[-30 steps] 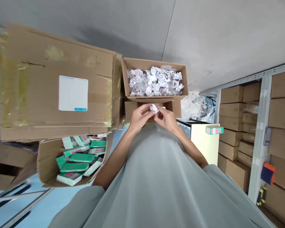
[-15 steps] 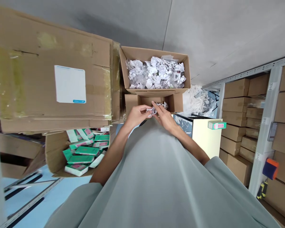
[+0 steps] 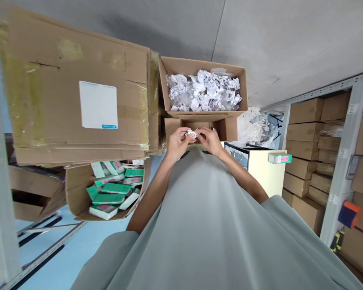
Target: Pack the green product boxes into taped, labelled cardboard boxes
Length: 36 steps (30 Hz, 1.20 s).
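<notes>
L hand (image 3: 177, 143), R hand (image 3: 211, 141) pinch paper wad (image 3: 191, 134); label (image 3: 98, 105) illegible.

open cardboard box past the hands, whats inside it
The open cardboard box is filled with crumpled white paper wads, some in clear plastic. They cover the bottom, so anything under them cannot be seen.

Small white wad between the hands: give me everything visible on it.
The white wad looks like crumpled paper or thin film, small and irregular, with greyish creases. It is pinched between the fingertips of the left hand and right hand, in front of a small open carton. Any print is too small to tell.
</notes>
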### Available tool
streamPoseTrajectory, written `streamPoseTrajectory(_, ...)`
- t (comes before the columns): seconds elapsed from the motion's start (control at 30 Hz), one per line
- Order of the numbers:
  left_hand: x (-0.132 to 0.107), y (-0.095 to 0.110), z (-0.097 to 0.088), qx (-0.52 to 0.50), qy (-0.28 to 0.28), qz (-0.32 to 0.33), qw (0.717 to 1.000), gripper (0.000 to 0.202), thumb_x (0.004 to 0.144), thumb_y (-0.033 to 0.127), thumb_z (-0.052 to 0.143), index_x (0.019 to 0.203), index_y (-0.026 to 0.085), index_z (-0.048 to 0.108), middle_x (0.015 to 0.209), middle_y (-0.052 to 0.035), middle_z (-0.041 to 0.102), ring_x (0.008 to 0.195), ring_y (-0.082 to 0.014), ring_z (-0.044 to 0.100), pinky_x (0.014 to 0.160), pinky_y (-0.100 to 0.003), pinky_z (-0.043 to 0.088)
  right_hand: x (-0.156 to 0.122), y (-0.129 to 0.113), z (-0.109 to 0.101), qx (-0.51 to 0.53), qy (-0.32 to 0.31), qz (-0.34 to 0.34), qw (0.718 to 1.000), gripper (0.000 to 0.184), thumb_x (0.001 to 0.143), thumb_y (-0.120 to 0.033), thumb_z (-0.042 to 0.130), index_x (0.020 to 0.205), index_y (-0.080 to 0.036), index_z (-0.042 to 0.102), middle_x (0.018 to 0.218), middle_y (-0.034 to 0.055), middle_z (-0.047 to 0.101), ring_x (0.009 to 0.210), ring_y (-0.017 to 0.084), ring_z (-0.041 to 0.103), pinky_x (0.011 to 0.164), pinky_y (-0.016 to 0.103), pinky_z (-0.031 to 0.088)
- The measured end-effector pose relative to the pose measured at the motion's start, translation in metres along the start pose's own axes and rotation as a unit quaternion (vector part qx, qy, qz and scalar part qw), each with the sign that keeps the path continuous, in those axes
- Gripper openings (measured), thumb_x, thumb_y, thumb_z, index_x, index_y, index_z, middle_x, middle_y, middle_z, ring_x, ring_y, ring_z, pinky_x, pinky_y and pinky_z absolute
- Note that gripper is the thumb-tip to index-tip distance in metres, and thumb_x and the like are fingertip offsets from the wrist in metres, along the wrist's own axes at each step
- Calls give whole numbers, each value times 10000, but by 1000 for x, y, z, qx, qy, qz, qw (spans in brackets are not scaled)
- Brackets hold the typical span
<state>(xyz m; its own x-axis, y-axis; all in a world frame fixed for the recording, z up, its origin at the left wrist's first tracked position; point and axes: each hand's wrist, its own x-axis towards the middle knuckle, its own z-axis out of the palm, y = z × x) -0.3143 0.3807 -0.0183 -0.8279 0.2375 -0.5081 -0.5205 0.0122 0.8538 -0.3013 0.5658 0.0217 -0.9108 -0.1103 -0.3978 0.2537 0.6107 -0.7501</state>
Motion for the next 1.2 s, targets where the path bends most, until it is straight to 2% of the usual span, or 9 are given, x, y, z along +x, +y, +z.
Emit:
streamPoseTrajectory(0.1, 10, -4, -4, 40, 17, 5, 999, 623, 812, 724, 876, 1100, 201, 700, 1038, -101, 845, 897, -252, 830, 862, -438, 732, 7, 6, 15, 21, 16, 27, 999, 347, 1095, -273, 621, 1422, -241, 730, 1190, 62, 837, 987, 205, 804, 961, 312, 617)
streamPoseTrajectory(0.27, 21, -3, -15, 234, 45, 26, 971, 280, 887, 442, 839, 1062, 223, 825, 1010, -102, 879, 936, -331, 846, 921, -456, 670, 20, 14, 25, -11, -7, 69, 998, 309, 1067, -177, 665, 1349, -234, 781, 1189, 69, 870, 1080, 215, 839, 996, 304, 614)
streamPoseTrajectory(0.43, 10, 5, -24, 362, 55, 53, 929, 377, 926, 313, 782, 1295, 243, 824, 1248, -136, 861, 1022, -382, 838, 1005, -504, 620, 7, 14, 2, -46, -54, 78, 994, 491, 1043, -161, 705, 1514, -295, 732, 1285, 56, 866, 1191, 244, 834, 1088, 353, 603)
streamPoseTrajectory(0.6, -19, 12, -40, 426, 96, 85, 896, 476, 1017, 346, 696, 1479, 233, 713, 1490, -191, 742, 1218, -412, 788, 1123, -559, 587, -39, 27, -49, -82, 90, 126, 985, 329, 1093, -261, 649, 1387, -238, 794, 1371, 119, 823, 1135, 283, 821, 1084, 411, 612)
streamPoseTrajectory(0.7, -28, 13, -42, 458, 106, 88, 878, 578, 1002, 338, 701, 1558, 189, 645, 1558, -238, 694, 1325, -462, 737, 1159, -610, 574, -60, 41, -73, -164, 196, 199, 946, 323, 1078, -336, 687, 1339, -176, 787, 1411, 202, 764, 1236, 347, 752, 1078, 466, 595)
streamPoseTrajectory(0.77, -28, 14, -38, 490, 93, 47, 866, 663, 998, 346, 705, 1613, 131, 583, 1594, -283, 657, 1381, -488, 703, 1178, -617, 565, -66, 48, -79, -212, 204, 255, 921, 356, 1053, -362, 737, 1330, -140, 767, 1411, 238, 745, 1325, 381, 686, 1081, 473, 575)
streamPoseTrajectory(0.93, -18, 16, -30, 508, 61, -73, 856, 871, 982, 424, 769, 1699, 56, 438, 1592, -317, 645, 1440, -492, 671, 1223, -585, 546, -62, 56, -64, -241, 149, 352, 892, 489, 1033, -473, 810, 1344, -108, 715, 1305, 242, 781, 1353, 374, 650, 1058, 418, 548)
streamPoseTrajectory(1.07, -11, 4, -35, 462, 57, -84, 881, 1032, 882, 303, 858, 1747, 54, 353, 1660, -304, 601, 1541, -464, 606, 1281, -570, 513, -63, 56, -46, -219, 100, 368, 898, 549, 986, -486, 868, 1357, -119, 698, 1367, 232, 778, 1373, 364, 661, 1077, 398, 542)
streamPoseTrajectory(1.2, -10, -7, -40, 435, 22, -73, 897, 1047, 845, 196, 839, 1767, 115, 350, 1637, -265, 644, 1499, -446, 654, 1267, -576, 530, -89, 56, -33, -209, 87, 387, 894, 544, 971, -389, 877, 1386, -92, 689, 1391, 242, 778, 1373, 358, 682, 1121, 393, 528)
